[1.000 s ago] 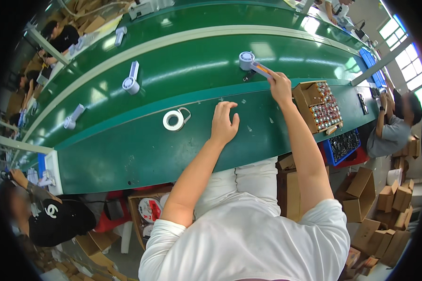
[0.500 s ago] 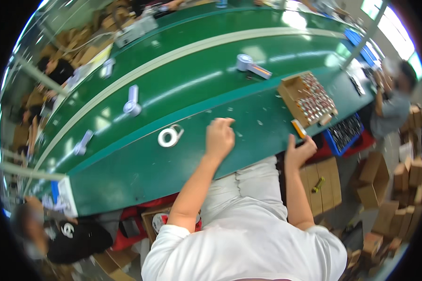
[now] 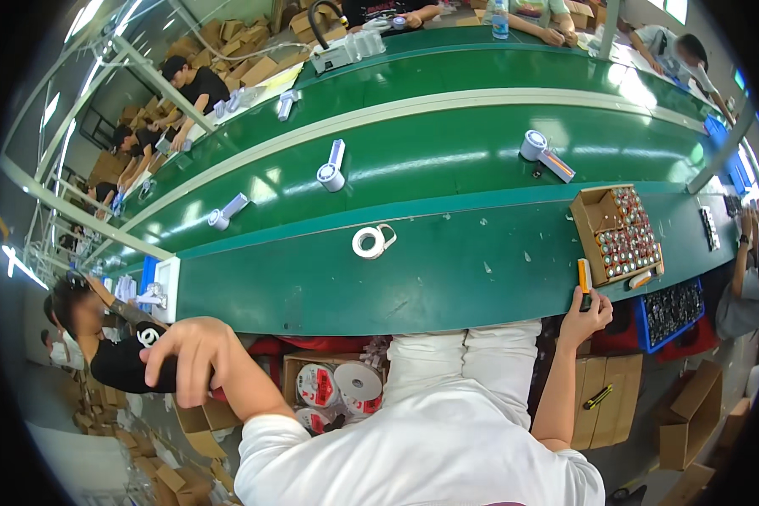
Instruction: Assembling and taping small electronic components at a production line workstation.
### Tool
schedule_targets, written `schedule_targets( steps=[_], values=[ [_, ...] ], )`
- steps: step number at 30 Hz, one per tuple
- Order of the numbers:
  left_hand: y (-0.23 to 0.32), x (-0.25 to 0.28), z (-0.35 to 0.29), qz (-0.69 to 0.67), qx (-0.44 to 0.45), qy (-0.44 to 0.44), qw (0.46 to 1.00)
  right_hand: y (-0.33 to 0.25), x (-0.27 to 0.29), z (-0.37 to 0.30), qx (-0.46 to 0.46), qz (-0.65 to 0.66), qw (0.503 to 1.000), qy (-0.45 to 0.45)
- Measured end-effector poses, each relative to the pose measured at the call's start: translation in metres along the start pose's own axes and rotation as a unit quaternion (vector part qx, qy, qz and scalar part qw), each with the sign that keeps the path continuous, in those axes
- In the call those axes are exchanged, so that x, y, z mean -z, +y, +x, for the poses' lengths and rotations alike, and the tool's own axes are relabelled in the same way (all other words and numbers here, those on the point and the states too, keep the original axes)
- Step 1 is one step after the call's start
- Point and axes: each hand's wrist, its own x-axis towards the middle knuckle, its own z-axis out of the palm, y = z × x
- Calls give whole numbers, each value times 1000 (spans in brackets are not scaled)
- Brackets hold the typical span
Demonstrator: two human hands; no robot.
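My right hand [image 3: 587, 320] is at the table's front edge on the right, thumb and fingertips pinching the lower end of a small orange-and-white stick-shaped piece [image 3: 584, 274]. Just beyond it stands an open cardboard carton [image 3: 596, 239] holding rows of small round-ended parts [image 3: 631, 240]. A similar white-and-orange piece [image 3: 640, 279] lies against the carton's near side. My left hand [image 3: 196, 358] hangs off the table at the left with fingers spread and bent downward, holding nothing. A white tape roll [image 3: 368, 243] with a loose loop lies mid-table.
Handheld fans [image 3: 331, 175] rest on the green belt [image 3: 430, 156] beyond the table. A white tray [image 3: 167, 291] stands at the left end, near a seated person. A blue bin [image 3: 670, 316] of dark parts is at right. Below are a box of reels [image 3: 358, 384] and a yellow cutter [image 3: 598, 396].
My left hand has swung left, from over the table to beyond its front edge. My right hand has closed on the orange-and-white piece. The whole view has turned left.
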Motion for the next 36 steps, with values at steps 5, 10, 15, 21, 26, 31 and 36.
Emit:
schedule_targets(
  steps=[5,10,15,21,26,31,36],
  values=[
    [15,20,-86,144,556,372,729,13,20,-2,-91,237,967,-27],
    [-32,53,-42,356,545,321,687,20,45,-9,-86,361,927,-58],
    [-133,233,-78,636,363,404,547,-9,41,-12,-49,487,862,-135],
    [-214,310,-113,589,480,552,344,-46,75,-27,-105,540,804,-224],
    [-232,268,-30,594,449,501,442,6,111,-43,-143,560,796,-176],
    [-235,157,20,458,427,247,740,44,117,-55,-258,635,707,-171],
    [-248,91,13,455,515,55,724,29,87,-52,-302,708,567,-292]
  ],
)
